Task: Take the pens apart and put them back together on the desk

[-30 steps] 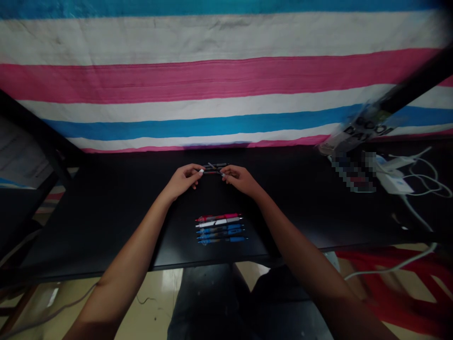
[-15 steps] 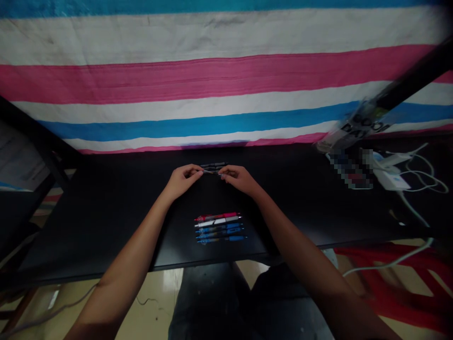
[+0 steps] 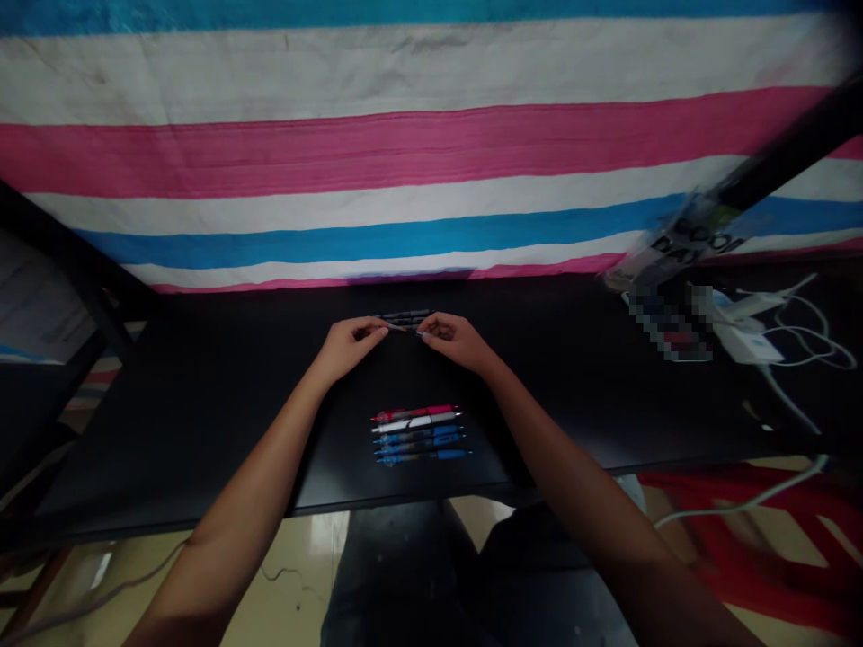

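Between my two hands lies a slim pen, pinched at its left end by my left hand and at its right end by my right hand. Just beyond it are dark pens side by side, their ends partly hidden by my fingers. Closer to me a second group lies in a row: a red pen, a white pen and several blue pens, all roughly parallel. Neither hand touches this nearer group.
A black table carries everything, with a striped sheet hanging behind it. At the right lie a white power strip with tangled cables, a blurred-out flat item and a clear plastic bag. A red stool stands below.
Both hands keep their pinch on the pen in almost the same place. The nearer row of pens has not moved.
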The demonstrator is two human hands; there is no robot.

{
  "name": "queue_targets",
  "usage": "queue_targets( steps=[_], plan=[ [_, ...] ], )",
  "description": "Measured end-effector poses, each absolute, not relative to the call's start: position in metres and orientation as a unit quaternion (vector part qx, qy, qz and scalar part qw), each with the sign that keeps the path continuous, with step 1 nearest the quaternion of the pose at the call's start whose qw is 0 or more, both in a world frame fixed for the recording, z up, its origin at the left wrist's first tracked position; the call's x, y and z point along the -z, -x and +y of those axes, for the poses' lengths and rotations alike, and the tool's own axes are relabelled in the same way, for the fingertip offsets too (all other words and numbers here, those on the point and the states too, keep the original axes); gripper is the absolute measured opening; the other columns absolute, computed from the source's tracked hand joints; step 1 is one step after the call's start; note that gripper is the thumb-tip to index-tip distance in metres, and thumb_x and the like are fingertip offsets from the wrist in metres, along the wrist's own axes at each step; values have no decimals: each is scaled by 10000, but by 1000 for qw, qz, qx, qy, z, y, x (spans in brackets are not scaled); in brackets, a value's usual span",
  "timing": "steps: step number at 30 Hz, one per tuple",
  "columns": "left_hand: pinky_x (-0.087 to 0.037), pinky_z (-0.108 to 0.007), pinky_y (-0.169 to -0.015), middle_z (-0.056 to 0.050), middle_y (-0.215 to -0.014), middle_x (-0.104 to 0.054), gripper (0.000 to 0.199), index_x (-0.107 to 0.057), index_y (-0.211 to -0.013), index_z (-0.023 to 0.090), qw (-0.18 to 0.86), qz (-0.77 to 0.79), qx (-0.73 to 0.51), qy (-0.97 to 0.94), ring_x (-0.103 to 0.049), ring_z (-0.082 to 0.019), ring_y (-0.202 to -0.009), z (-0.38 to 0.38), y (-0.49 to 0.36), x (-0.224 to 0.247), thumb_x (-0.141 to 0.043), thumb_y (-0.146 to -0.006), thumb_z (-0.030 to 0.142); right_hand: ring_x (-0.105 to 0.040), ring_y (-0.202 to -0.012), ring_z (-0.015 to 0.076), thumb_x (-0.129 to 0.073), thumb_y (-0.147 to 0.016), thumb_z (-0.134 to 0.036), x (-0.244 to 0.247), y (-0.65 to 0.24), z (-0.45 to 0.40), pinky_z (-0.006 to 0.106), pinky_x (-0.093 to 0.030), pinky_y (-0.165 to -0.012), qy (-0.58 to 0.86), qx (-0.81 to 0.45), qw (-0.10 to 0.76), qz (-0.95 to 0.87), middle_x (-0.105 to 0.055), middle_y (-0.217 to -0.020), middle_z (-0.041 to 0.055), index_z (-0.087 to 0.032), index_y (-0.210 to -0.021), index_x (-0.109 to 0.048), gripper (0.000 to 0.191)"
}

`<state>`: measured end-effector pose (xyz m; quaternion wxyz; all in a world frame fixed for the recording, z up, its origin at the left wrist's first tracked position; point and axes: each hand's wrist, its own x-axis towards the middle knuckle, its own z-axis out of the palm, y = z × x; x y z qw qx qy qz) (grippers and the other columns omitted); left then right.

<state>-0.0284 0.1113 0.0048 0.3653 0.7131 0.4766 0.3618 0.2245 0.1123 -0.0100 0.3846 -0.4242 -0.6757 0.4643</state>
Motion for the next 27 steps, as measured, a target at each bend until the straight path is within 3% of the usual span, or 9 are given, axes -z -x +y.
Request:
queue_targets(
  steps=[16,21,27],
  plan=[
    [-490,-295,-739,-71,-932,-768,321,-792,-1022,178,354,471,-350,-728,-660,-193,-775,111,29,-3,-675,-882,442,-513,-604,132,-658,-808,-329,7,-224,110,260,-369,-570,442,-442,359,-693,-628,-685,4,-170,-909,-742,206],
    [-511,-312,-774,-77,-974,-783,277,-799,-1004,189,332,466,-341,-746,-693,-218,-843,109,28,-8,-665,-890,404,-548,-634,145,-652,-820,-325,6,-225,110,270,-396,-595,440,-429,358,-703,-680,-736,17,-180,-920,-763,208],
    [-525,-312,-849,-68,-1004,-788,231,-800,-1008,213,300,432,-313,-791,-721,-233,-943,106,26,-13,-651,-915,363,-659,-808,193,-664,-823,-324,4,-223,108,294,-475,-710,430,-419,363,-712,-759,-917,50,-198,-917,-798,207]
  ],
)
